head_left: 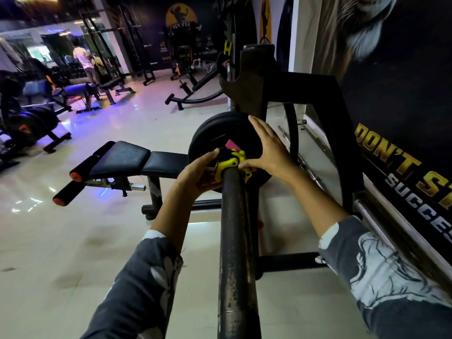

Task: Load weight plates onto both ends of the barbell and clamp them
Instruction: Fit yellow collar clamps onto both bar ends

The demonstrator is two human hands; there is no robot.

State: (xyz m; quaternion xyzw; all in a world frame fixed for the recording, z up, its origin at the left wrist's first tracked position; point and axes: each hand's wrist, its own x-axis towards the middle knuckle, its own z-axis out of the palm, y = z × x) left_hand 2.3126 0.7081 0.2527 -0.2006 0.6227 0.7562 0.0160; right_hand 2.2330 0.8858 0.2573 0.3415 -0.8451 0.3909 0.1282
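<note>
- Barbell sleeve runs from the bottom of my view up toward 12 o'clock, dark and worn, with rust-coloured patches along it.
- Two black weight plates sit on that sleeve at its far end, stacked face to face, near the middle of my view.
- Touching the near plate's face, a yellow barbell clamp wraps around the sleeve, with a pink part showing just above it.
- My left hand comes in from 7 o'clock, fingers curled around the clamp's left side and gripping it.
- My right hand comes in from 4 o'clock; its thumb presses the clamp's right side while the other fingers are spread flat against the plate's rim, so it is mostly open.
- Both forearms wear grey sleeves with a white print.
- Behind the plates at 12 o'clock stands the black rack upright that carries the bar.
- At 9 o'clock from the plates is a black padded bench with orange-capped foam rollers.
- At 3 o'clock a dark wall banner shows gold lettering reading "DON'T".
- Far off at 11 o'clock a person stands among other gym machines on the glossy pale floor.
</note>
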